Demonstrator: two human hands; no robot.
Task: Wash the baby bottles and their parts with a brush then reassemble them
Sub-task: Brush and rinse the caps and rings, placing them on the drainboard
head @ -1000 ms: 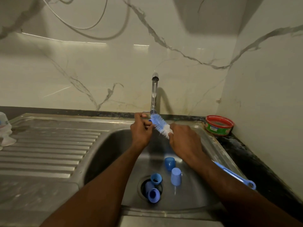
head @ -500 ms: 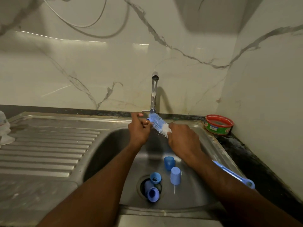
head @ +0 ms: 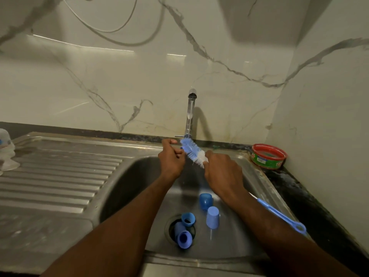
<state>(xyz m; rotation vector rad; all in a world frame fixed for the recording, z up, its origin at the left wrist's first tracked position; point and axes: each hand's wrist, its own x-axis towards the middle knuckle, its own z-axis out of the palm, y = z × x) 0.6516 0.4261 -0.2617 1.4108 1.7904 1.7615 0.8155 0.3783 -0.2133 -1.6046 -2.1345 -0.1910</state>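
My left hand [head: 171, 156] is curled over the sink, pinching a small part that its fingers mostly hide. Against it lies the blue and white bristle head of the bottle brush [head: 193, 151]. My right hand [head: 221, 172] grips the brush just below the bristles. The blue handle [head: 279, 215] runs back under my right forearm to a ring end at the lower right. In the sink basin [head: 139, 176] lie several blue bottle parts: a cap [head: 205, 199], an upturned cap [head: 212, 216], a ring [head: 188, 218] and another piece [head: 183, 238] over the drain.
The tap [head: 190, 114] stands behind my hands at the sink's back edge. A red and green tub [head: 267, 156] sits on the dark counter at the right. A pale bottle [head: 6, 148] stands on the ribbed drainboard [head: 60, 176] at the far left.
Both hands stay over the sink by the tap. The brush head has shifted only slightly against my left hand. The parts in the basin have not moved.
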